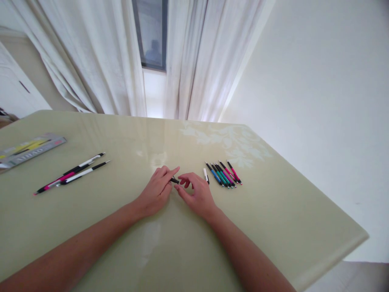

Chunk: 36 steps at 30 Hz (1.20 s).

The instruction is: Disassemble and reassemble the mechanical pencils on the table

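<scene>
- Left of frame: loose pens (82,173) lay on the counter (127,150).
- Centre: the left hand (154,190) — fingers closed — pinched a black pen (174,180).
- Beside it: the right hand (199,195), fingers parted near the pen's end.
- Right of centre: coloured pens (223,174) lay.

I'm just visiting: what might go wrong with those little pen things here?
The small black piece poking from the left hand might slip and skid across the glossy table. The right hand sits close to the white-and-black piece, so a careless move could knock it into the nearby pens.
</scene>
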Tool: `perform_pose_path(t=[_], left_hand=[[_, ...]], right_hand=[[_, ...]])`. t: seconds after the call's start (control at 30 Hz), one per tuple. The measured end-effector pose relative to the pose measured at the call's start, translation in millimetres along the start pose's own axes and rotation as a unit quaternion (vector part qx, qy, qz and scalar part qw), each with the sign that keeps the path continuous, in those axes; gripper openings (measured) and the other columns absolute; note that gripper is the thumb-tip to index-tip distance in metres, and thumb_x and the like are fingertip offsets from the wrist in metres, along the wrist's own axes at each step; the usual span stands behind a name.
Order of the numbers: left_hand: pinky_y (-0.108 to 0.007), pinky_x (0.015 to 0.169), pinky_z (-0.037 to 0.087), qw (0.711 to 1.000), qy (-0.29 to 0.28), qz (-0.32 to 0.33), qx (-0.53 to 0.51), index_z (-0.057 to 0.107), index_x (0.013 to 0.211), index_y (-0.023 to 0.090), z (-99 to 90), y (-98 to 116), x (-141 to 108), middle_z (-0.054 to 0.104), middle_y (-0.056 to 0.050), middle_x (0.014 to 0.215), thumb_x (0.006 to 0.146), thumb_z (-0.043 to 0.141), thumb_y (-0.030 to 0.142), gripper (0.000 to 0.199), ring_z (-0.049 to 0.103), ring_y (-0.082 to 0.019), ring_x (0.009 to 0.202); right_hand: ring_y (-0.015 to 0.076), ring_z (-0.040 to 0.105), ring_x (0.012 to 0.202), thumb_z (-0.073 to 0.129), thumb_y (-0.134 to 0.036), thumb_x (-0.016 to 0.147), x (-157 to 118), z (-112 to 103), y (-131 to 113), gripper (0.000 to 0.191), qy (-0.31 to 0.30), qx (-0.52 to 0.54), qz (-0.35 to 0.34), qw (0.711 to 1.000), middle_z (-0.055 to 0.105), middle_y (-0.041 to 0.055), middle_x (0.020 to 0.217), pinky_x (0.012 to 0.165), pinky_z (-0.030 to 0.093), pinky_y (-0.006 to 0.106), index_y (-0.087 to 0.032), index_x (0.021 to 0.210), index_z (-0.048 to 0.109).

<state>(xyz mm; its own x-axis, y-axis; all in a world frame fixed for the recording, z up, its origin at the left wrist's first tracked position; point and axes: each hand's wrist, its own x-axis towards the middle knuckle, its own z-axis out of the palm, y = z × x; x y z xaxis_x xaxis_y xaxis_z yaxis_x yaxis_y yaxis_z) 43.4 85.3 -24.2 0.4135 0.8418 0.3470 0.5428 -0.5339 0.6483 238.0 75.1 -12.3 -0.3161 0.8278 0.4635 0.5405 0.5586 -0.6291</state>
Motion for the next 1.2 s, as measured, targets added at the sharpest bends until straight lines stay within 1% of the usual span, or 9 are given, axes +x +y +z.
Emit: perform_pose_path(t=[0.1, 0.27, 0.43, 0.53, 0.6, 0.7, 0.83, 1.03, 1.2], left_hand=[[-0.046, 0.105, 0.044, 1.0, -0.004, 0.011, 0.018, 0.042, 0.155, 0.019, 2.6, -1, -1, 0.055, -0.01, 0.113, 0.103, 0.034, 0.019, 0.052, 0.05, -0.025, 0.109], [-0.05, 0.116, 0.036, 0.993, 0.092, -0.024, 0.068, 0.037, 0.156, 0.02, 5.0, -1, 1, 0.045, -0.013, 0.146, 0.103, 0.046, 0.028, 0.054, 0.041, -0.03, 0.134], [-0.049, 0.116, 0.039, 0.988, 0.137, -0.026, 0.062, 0.052, 0.141, 0.019, -1.2, -5, 4, 0.059, -0.012, 0.137, 0.1, 0.045, 0.019, 0.041, 0.051, -0.027, 0.129], [-0.047, 0.114, 0.042, 0.985, 0.157, -0.048, 0.049, 0.057, 0.135, 0.018, -3.8, -8, 6, 0.063, -0.011, 0.135, 0.099, 0.045, 0.018, 0.038, 0.055, -0.026, 0.128], [-0.045, 0.113, 0.043, 0.99, 0.127, -0.043, 0.047, 0.059, 0.134, 0.018, -3.1, -9, 6, 0.065, -0.01, 0.136, 0.101, 0.042, 0.018, 0.037, 0.057, -0.025, 0.128], [-0.044, 0.112, 0.044, 0.997, 0.033, 0.009, 0.074, 0.06, 0.137, 0.021, 1.3, -8, 5, 0.066, -0.007, 0.14, 0.104, 0.04, 0.02, 0.038, 0.059, -0.023, 0.13], [-0.045, 0.11, 0.043, 0.989, -0.04, 0.068, 0.127, 0.059, 0.142, 0.027, 8.7, -8, 1, 0.06, -0.004, 0.148, 0.104, 0.043, 0.016, 0.043, 0.055, -0.024, 0.137], [-0.042, 0.103, 0.048, 0.988, -0.029, 0.064, 0.134, 0.074, 0.118, 0.021, 9.4, -9, 1, 0.074, -0.007, 0.125, 0.103, 0.049, 0.017, 0.029, 0.064, -0.025, 0.115], [-0.042, 0.089, 0.048, 0.986, -0.028, 0.023, 0.16, 0.072, 0.097, 0.019, 3.5, 3, 5, 0.073, -0.006, 0.102, 0.102, 0.055, 0.024, 0.018, 0.063, -0.025, 0.095]], right_hand=[[0.0159, 0.063, 0.076, 0.064, -0.026, 0.097, 1, -5, 1, 0.007, 0.01, -0.018, -0.01, 1.0, 0.07, 0.0015, 0.084, 0.076, 0.047, 0.027, -0.02, 0.096, 0.068], [0.0167, 0.058, 0.071, 0.062, -0.026, 0.096, 4, -22, 14, 0.014, 0.057, -0.152, 0.053, 0.985, 0.066, 0.0012, 0.075, 0.07, 0.041, 0.029, -0.02, 0.084, 0.065], [0.0197, 0.06, 0.075, 0.066, -0.026, 0.092, 3, -25, 21, 0.012, -0.027, -0.26, 0.09, 0.961, 0.067, 0.0035, 0.077, 0.069, 0.038, 0.03, -0.02, 0.082, 0.065], [0.021, 0.061, 0.078, 0.067, -0.031, 0.092, 3, -24, 21, 0.013, -0.033, -0.283, 0.095, 0.954, 0.069, 0.0051, 0.081, 0.072, 0.039, 0.031, -0.02, 0.086, 0.067], [0.0204, 0.062, 0.078, 0.066, -0.033, 0.094, 3, -25, 20, 0.013, -0.012, -0.269, 0.095, 0.958, 0.069, 0.0047, 0.082, 0.073, 0.04, 0.03, -0.02, 0.09, 0.067], [0.0185, 0.061, 0.079, 0.062, -0.029, 0.098, 4, -27, 15, 0.012, 0.008, -0.225, 0.08, 0.971, 0.067, 0.0028, 0.081, 0.075, 0.041, 0.029, -0.02, 0.091, 0.067], [0.0172, 0.059, 0.075, 0.067, -0.032, 0.094, 3, -22, 4, 0.016, -0.036, -0.205, 0.067, 0.976, 0.065, 0.0008, 0.077, 0.071, 0.04, 0.028, -0.02, 0.084, 0.066], [0.016, 0.062, 0.078, 0.067, -0.027, 0.093, 2, -17, -5, 0.007, -0.131, -0.196, 0.087, 0.968, 0.069, 0.0005, 0.083, 0.072, 0.04, 0.027, -0.021, 0.091, 0.071], [0.017, 0.064, 0.08, 0.064, -0.024, 0.094, 3, -19, -9, 0.009, -0.164, -0.221, 0.094, 0.957, 0.071, 0.002, 0.087, 0.072, 0.04, 0.027, -0.022, 0.095, 0.073]])
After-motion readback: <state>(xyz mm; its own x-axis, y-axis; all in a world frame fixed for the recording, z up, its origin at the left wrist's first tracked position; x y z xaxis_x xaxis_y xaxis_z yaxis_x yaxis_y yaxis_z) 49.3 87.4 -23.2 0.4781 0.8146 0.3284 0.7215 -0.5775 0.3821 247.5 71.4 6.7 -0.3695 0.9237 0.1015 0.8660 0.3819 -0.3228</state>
